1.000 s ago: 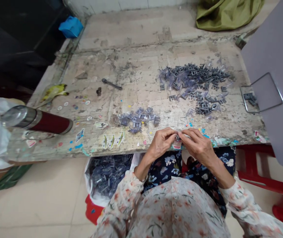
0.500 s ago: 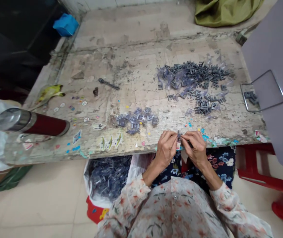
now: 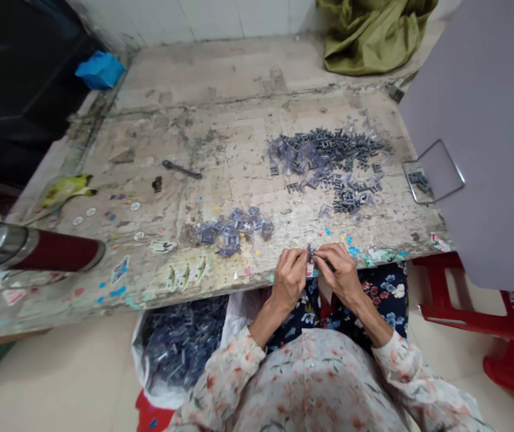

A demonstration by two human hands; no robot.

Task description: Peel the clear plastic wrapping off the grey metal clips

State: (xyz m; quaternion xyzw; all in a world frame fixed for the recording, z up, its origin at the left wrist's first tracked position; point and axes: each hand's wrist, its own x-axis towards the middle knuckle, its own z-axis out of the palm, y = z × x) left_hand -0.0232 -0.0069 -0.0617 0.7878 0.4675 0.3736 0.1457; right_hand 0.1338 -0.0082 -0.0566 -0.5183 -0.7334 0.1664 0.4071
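My left hand point(image 3: 291, 273) and my right hand point(image 3: 338, 268) meet at the table's front edge, fingers pinched together. Between the fingertips is a small grey plastic part point(image 3: 310, 253), mostly covered by the fingers, so its exact shape cannot be made out. Beyond my right hand lies a large pile of small grey plastic pieces point(image 3: 333, 147) mixed with clear ones. To the left of my hands sits a smaller cluster of clear and grey pieces point(image 3: 234, 228), which look joined together.
A dark red thermos point(image 3: 59, 246) lies at the left. Below the table edge, a white bag point(image 3: 185, 342) holds many similar pieces. A grey panel point(image 3: 486, 150) with a wire loop rises at the right, near a red stool point(image 3: 446, 294). A grey rod-like tool point(image 3: 182, 169) lies farther back.
The camera view has shifted, so the table and its contents appear lower and farther left. Both hands keep the same pinch on the small part at the table edge.
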